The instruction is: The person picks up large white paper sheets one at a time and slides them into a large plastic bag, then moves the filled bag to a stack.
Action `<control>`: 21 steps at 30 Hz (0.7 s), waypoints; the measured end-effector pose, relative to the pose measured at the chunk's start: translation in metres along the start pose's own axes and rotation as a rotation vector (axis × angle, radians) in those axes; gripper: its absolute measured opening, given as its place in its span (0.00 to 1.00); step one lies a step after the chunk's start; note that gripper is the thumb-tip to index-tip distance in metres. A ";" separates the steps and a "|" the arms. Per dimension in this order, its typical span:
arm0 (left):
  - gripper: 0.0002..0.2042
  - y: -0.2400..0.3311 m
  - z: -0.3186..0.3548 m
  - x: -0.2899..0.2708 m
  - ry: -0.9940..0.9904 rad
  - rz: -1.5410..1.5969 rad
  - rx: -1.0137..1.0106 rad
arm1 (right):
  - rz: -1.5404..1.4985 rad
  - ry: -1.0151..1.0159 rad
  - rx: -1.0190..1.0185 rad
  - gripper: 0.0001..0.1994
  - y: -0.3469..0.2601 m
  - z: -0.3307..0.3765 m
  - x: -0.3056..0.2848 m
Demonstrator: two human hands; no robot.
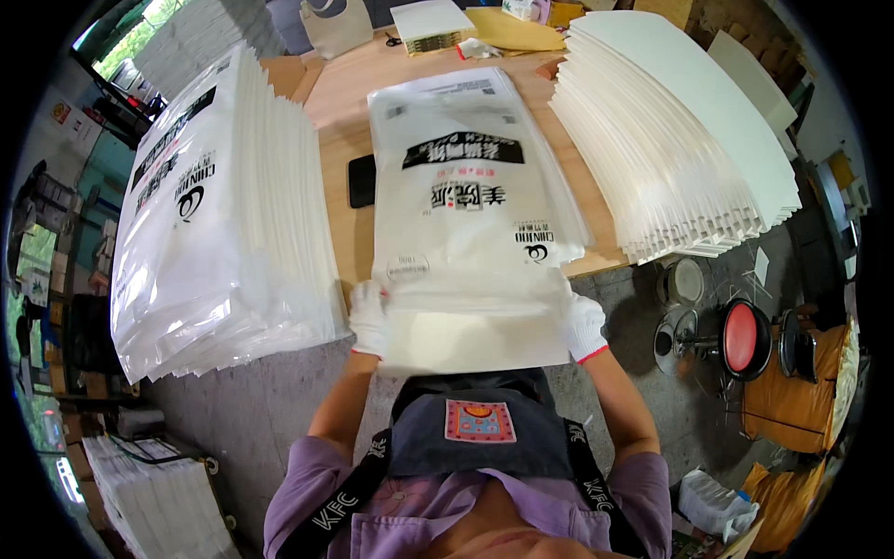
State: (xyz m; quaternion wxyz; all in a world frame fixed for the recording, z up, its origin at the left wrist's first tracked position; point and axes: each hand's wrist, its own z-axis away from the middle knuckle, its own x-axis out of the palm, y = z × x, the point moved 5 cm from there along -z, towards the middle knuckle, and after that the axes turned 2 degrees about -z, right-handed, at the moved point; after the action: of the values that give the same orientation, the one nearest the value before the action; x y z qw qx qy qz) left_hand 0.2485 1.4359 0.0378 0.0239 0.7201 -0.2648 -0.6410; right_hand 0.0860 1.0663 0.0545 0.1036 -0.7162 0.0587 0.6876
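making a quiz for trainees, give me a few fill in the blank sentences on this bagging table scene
1. Both hands, the left hand and the right hand, wear white ____.
2. They grip the near end of a flat plastic bag lying on a ____ table.
3. The tall pile of bags lies on the person's ____ side.
4. The round stool on the floor has a ____ seat.

Missing words: gloves; wooden; left; red

Packing workshop: wooden counter [345, 112] carrying a tall stack of printed plastic bags [219, 214] and fanned white card sheets [680, 140] (more stacks behind), red stool [742, 337] on concrete floor.
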 end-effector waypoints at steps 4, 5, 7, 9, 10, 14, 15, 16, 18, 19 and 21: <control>0.15 -0.028 0.037 0.000 -0.023 1.366 -0.769 | -0.011 0.076 -0.242 0.23 -0.027 0.021 -0.034; 0.16 -0.026 0.050 -0.008 0.008 1.333 -0.692 | -0.019 0.070 -0.294 0.22 -0.034 0.030 -0.054; 0.19 -0.018 0.089 -0.023 0.049 1.256 -0.539 | -0.087 0.023 -0.426 0.22 -0.048 0.057 -0.084; 0.20 -0.003 0.131 -0.054 -0.138 1.059 -0.381 | -0.023 -0.063 -0.538 0.28 -0.051 0.097 -0.082; 0.20 0.044 0.133 -0.086 -0.254 0.928 -0.338 | -0.065 -0.187 -0.552 0.29 -0.056 0.110 -0.087; 0.16 0.043 0.135 -0.062 -0.306 0.435 0.030 | -0.103 -0.193 -0.389 0.24 -0.057 0.098 -0.078; 0.15 0.034 0.124 -0.051 -0.261 0.575 -0.055 | -0.074 -0.164 -0.354 0.23 -0.055 0.088 -0.069; 0.15 0.023 0.111 -0.038 -0.206 0.716 -0.142 | -0.076 -0.169 -0.299 0.21 -0.040 0.082 -0.056; 0.11 0.011 0.096 -0.025 -0.143 0.440 -0.084 | -0.136 -0.255 -0.135 0.18 -0.019 0.072 -0.050; 0.10 0.000 0.103 -0.022 -0.242 0.247 -0.075 | -0.131 -0.402 -0.117 0.17 -0.020 0.078 -0.043; 0.09 -0.030 0.121 -0.014 -0.660 -0.097 -0.061 | -0.329 -0.664 -0.195 0.17 -0.021 0.096 -0.041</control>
State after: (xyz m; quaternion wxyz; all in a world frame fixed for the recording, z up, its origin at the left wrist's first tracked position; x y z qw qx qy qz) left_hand 0.1452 1.5047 0.0175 -0.0719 0.4843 -0.2045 -0.8476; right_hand -0.0043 1.1061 0.0931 0.1574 -0.4607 -0.1597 0.8588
